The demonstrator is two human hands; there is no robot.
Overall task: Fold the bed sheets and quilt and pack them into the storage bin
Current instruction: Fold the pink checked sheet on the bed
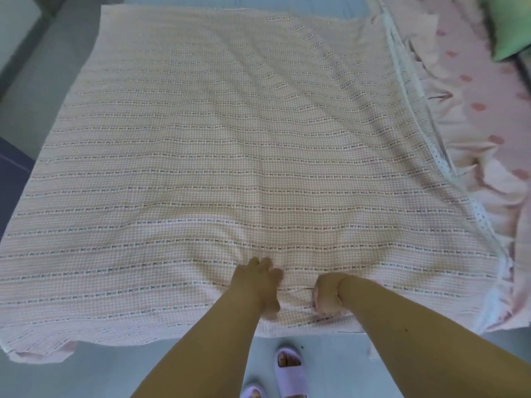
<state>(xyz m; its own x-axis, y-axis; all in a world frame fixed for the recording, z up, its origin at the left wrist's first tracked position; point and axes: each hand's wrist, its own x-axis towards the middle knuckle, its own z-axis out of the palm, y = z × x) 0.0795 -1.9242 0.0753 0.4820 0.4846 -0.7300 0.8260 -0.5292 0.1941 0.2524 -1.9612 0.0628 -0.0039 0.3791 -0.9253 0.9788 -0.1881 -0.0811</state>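
So the checked sheet (230,156) is spread flat on the bed, both hands close together at its near edge: right hand (327,293) bunching fabric, left hand (258,278) blurry, can't tell its grip. Uneven pulling would probably skew the fold, or drag it into the pink quilt (474,124) alongside.

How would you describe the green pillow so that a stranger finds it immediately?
Start from the big checked sheet spread over the bed. Beside it lies a pink dotted quilt. The pillow sits beyond that quilt in the far corner, and it is the only green thing.
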